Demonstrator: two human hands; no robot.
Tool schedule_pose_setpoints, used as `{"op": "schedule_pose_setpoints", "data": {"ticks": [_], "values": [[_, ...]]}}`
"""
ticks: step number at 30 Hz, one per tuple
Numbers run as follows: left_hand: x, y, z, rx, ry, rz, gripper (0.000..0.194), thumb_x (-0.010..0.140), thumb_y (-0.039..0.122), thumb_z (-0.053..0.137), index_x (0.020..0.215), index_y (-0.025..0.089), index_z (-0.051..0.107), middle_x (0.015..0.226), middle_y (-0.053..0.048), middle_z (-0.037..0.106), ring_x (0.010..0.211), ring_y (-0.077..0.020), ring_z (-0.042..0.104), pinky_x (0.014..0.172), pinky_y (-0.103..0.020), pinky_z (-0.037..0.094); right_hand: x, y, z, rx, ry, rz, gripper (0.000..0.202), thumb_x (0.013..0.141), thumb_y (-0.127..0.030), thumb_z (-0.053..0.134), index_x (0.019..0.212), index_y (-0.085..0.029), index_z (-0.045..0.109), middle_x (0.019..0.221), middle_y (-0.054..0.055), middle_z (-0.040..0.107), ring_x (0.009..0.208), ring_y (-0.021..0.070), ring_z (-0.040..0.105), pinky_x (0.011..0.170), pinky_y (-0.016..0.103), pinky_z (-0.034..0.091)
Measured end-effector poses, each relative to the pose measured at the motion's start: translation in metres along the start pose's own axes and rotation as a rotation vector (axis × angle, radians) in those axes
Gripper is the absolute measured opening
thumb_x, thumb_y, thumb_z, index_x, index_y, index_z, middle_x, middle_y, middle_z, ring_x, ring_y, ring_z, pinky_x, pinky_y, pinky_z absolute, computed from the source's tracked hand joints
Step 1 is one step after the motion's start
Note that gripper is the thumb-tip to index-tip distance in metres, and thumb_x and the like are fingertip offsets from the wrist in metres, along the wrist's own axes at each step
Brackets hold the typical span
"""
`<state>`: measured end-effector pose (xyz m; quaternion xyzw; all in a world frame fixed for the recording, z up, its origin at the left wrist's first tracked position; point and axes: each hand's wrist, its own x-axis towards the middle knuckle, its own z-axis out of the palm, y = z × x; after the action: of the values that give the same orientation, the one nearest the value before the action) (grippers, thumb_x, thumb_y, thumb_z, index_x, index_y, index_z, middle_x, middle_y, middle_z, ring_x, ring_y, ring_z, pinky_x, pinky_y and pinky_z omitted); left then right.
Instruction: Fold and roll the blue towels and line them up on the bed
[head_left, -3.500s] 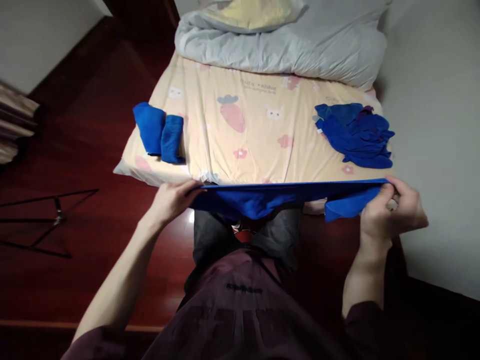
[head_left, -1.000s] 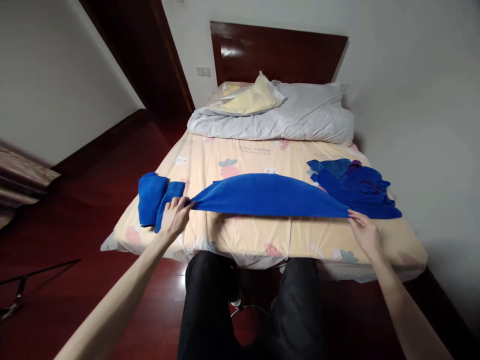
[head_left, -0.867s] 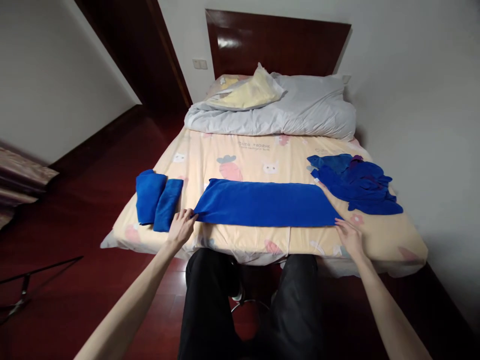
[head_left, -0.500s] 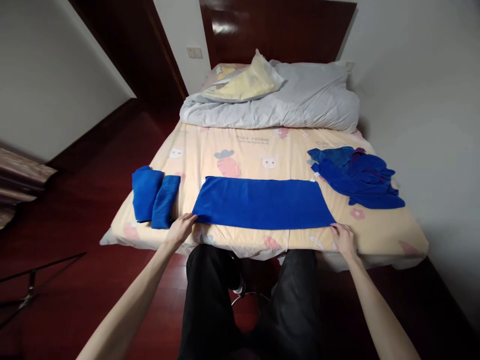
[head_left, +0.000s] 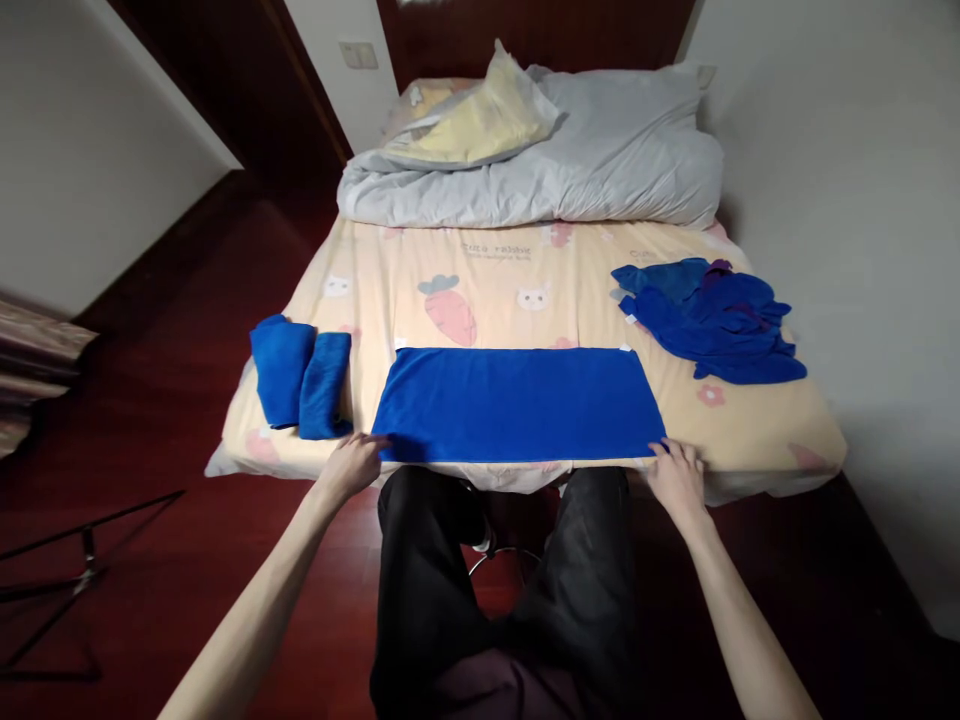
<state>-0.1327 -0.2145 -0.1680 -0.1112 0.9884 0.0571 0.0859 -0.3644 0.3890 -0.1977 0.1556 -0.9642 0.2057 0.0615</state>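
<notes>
- Basically flat, rectangular blue cloth (head_left: pixel 517 405), on bed (head_left: pixel 495 322) near edge
- Left hand (head_left: pixel 356 465) at near-left corner, fingertips blurred, can't tell grip
- Right hand (head_left: pixel 679 478) pinching near-right corner
- Crumpled pile (head_left: pixel 716 325), underside hidden

Both hands (head_left: pixel 677 480) hold a blue cloth (head_left: pixel 521 405) at its near corners.

Past the flat, rectangular blue cloth (head_left: pixel 517 405), open room runs over the peach printed bedsheet (head_left: pixel 487 300) to the grey quilt (head_left: pixel 525 195) barring the far end. A narrow, rolled blue cloth (head_left: pixel 324 387) lies just ahead of the left hand (head_left: pixel 355 464), leaving a slim gap beside the flat one; a crumpled blue fabric heap (head_left: pixel 712 325) obstructs the far right, with free sheet nearer.
</notes>
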Motion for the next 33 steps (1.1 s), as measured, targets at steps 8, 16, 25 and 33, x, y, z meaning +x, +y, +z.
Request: {"op": "schedule_pose_setpoints", "data": {"ticks": [8,16,25,33], "values": [[0.102,0.153,0.033,-0.258,0.308,0.020,0.061,0.111,0.031,0.040,0.170,0.015,0.047,0.179,-0.020,0.034,0.168,-0.0398,0.031,0.136,-0.065,0.026,0.057,-0.242,0.100,0.178,-0.330,-0.195,0.065,0.110,-0.040,0.047,0.170,-0.015,0.047,0.186,0.006,0.018,0.172,0.0391,0.013,0.140,0.060,0.005],[0.107,0.163,0.073,-0.281,0.285,0.018,0.062,0.111,0.036,0.038,0.169,0.018,0.049,0.181,-0.017,0.029,0.171,-0.0368,0.023,0.138,-0.064,0.020,0.048,-0.261,0.138,0.091,-0.403,-0.315,0.062,0.115,-0.046,0.040,0.174,-0.027,0.039,0.183,-0.003,0.023,0.174,0.0249,0.012,0.140,0.051,0.007],[0.065,0.058,0.054,-0.238,0.270,-0.277,0.070,0.111,0.045,0.038,0.173,0.010,0.038,0.180,-0.027,0.025,0.170,-0.0429,0.021,0.136,-0.068,0.019,0.078,-0.100,0.063,-0.076,-0.252,-0.058,0.063,0.117,-0.046,0.034,0.171,-0.014,0.040,0.183,0.009,0.027,0.170,0.0272,0.026,0.138,0.052,0.016],[0.058,0.027,0.056,-0.272,0.376,-0.361,0.071,0.105,0.045,0.046,0.171,0.018,0.044,0.180,-0.020,0.032,0.165,-0.0485,0.032,0.132,-0.073,0.028,0.083,0.007,0.053,-0.198,-0.187,0.187,0.071,0.116,-0.049,0.024,0.178,-0.015,0.027,0.187,0.008,0.016,0.174,0.0244,0.013,0.142,0.051,0.008]]}}
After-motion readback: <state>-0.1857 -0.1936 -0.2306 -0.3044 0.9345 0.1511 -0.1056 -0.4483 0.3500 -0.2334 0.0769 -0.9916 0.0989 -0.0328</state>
